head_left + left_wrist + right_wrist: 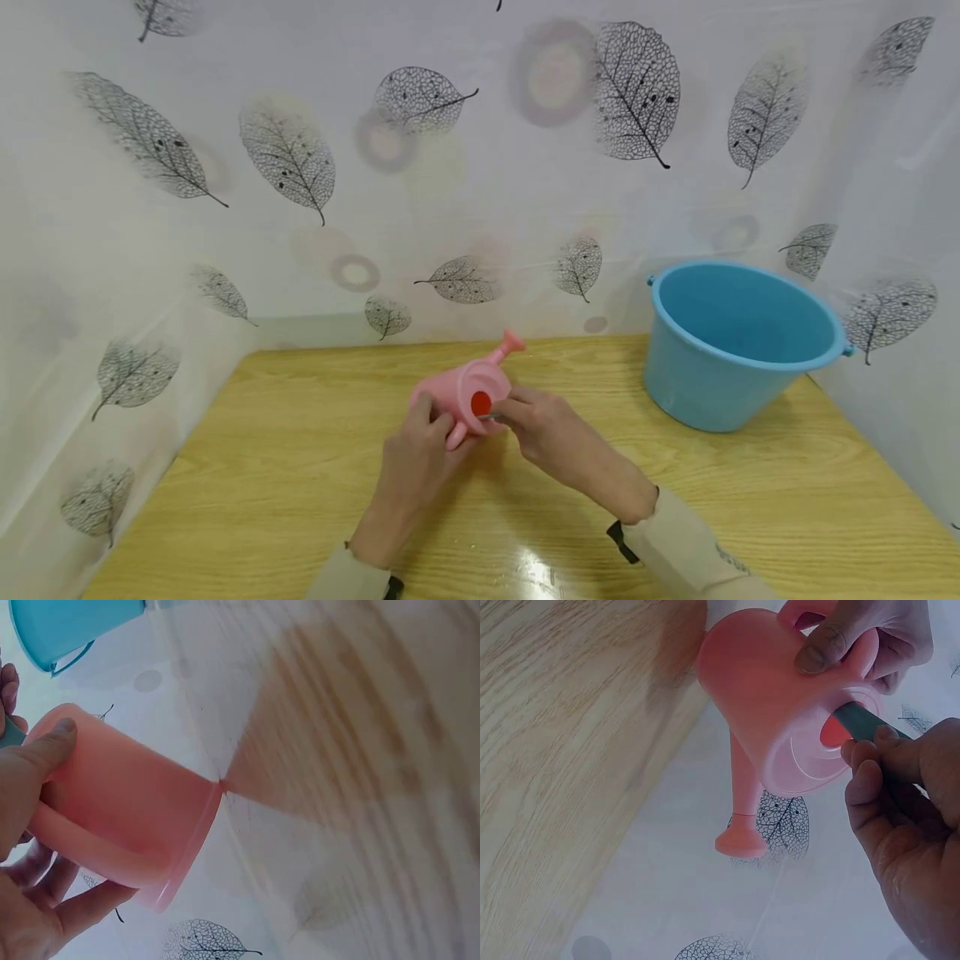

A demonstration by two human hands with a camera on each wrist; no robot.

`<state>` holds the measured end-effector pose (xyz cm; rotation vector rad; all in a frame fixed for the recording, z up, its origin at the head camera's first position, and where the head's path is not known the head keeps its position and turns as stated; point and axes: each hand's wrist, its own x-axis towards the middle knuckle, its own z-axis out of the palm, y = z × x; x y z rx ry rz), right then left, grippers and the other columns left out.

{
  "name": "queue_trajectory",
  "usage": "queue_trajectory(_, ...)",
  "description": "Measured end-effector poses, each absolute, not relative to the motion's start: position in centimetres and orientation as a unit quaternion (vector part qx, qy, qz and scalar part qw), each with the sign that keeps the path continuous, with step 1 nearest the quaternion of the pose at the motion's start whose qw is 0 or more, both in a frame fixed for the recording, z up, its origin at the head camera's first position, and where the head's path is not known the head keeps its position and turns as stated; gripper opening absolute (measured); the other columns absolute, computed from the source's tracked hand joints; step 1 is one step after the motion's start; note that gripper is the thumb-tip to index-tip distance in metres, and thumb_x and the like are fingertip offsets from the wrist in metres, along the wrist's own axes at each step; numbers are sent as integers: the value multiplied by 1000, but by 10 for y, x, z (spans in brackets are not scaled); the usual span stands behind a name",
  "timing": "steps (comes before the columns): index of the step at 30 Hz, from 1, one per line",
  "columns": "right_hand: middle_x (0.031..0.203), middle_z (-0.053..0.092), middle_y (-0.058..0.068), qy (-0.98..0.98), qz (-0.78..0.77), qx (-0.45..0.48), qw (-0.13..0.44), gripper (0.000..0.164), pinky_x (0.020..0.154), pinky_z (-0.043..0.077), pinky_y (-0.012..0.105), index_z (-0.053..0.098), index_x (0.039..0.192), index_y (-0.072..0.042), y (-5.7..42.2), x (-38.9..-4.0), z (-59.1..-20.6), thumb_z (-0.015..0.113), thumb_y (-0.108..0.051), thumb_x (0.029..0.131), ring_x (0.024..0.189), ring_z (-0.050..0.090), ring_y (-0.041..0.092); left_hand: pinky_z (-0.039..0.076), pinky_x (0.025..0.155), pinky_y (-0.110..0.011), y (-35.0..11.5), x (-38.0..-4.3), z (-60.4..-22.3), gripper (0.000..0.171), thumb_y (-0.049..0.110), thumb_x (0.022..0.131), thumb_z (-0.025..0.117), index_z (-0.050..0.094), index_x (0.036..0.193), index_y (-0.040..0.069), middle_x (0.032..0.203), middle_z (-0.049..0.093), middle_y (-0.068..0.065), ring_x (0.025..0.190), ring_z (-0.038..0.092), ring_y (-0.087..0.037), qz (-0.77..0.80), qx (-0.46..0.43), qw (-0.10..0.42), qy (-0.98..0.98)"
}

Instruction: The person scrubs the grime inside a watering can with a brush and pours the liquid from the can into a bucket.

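A pink watering can (438, 392) is tipped on its side over the table, its base edge down at the tabletop in the left wrist view. My left hand (415, 457) grips it by the handle (97, 847), thumb pressed to the body. The spout with its flared rose (741, 841) points away from me. Between thumb and fingers, my right hand (553, 435) pinches a dark green, flat handle-like piece (866, 722), whose far end is inside the can's opening. Something red (481, 404) shows within that opening; its kind cannot be told.
A large blue bucket (693, 392) stands at the right back of the wooden table (285, 467). Behind and along both sides hangs a white sheet (495, 183) printed with leaves. A few small wet-looking spots lie on the table near the front.
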<state>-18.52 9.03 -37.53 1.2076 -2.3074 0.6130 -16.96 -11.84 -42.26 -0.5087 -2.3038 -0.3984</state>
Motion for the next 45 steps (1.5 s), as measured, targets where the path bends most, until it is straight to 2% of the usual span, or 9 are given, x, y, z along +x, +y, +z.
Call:
queue_trajectory(3, 101, 74, 7, -839, 225, 439, 228, 33, 79, 63, 22, 74, 106, -6, 92, -185, -375, 73, 15, 81, 87, 72, 15, 56, 45, -29, -117, -170, -422, 45, 34, 69, 96, 57, 62, 12, 102, 58, -12, 78, 60, -22, -176, -194, 372, -891)
queue_trajectory(5, 102, 74, 7, -840, 227, 438, 223, 34, 81, 63, 23, 74, 107, -5, 93, -184, -374, 73, 15, 81, 90, 73, 16, 63, 54, -37, -117, -170, -421, 41, 32, 70, 96, 61, 61, 11, 117, 61, -15, 96, 65, -31, -188, -197, 370, -888)
queue_trajectory(10, 100, 74, 7, -840, 238, 436, 217, 33, 79, 63, 21, 74, 108, -5, 97, -183, -373, 72, 16, 82, 88, 73, 15, 65, 74, -47, -117, -172, -420, 36, 31, 72, 95, 74, 72, 1, 135, 62, -19, 123, 63, -40, -188, -213, 360, -889)
queue_trajectory(16, 95, 73, 6, -836, 276, 426, 208, 25, 74, 62, 18, 74, 107, -4, 99, -184, -376, 70, 11, 87, 81, 71, 13, 66, 69, -45, -119, -174, -420, 41, 32, 75, 93, 64, 61, 6, 138, 63, -21, 124, 64, -42, -166, -226, 357, -891)
queue_trajectory(22, 96, 75, 7, -834, 298, 418, 202, 20, 76, 63, 22, 74, 106, -3, 98, -189, -382, 73, 7, 88, 86, 73, 15, 66, 66, -40, -122, -174, -420, 33, 27, 77, 91, 70, 67, 4, 141, 62, -21, 126, 63, -42, -152, -238, 335, -899)
queue_trajectory(30, 84, 70, 4, -824, 217, 433, 293, 30, 67, 60, 16, 68, 104, -9, 93, -196, -389, 79, 8, 82, 73, 71, 14, 66, 75, -42, -128, -174, -419, 34, 24, 78, 90, 63, 63, 10, 143, 61, -22, 129, 61, -45, -148, -268, 323, -895)
queue_trajectory(37, 94, 72, 3, -800, 122, 456, 371, 40, 73, 62, 20, 72, 101, -8, 92, -198, -389, 85, 12, 69, 82, 69, 15, 64, 82, -41, -134, -177, -420, 36, 21, 77, 91, 60, 62, 11, 141, 62, -24, 125, 63, -47, -153, -285, 321, -890)
queue_trajectory(40, 97, 69, 2, -796, 91, 466, 376, 43, 73, 61, 20, 72, 103, -9, 92, -197, -389, 85, 12, 68, 82, 65, 15, 65, 79, -39, -135, -177, -419, 36, 21, 77, 91, 60, 61, 10, 141, 62, -24, 124, 63, -47, -154, -288, 317, -890)
queue_trajectory(45, 100, 69, 2, -804, 107, 478, 337, 44, 78, 61, 20, 72, 101, -11, 93, -198, -387, 80, 17, 67, 88, 67, 14, 66, 70, -35, -135, -178, -418, 36, 21, 78, 90, 60, 61, 10, 141, 61, -24, 124, 63, -47, -152, -286, 312, -893)
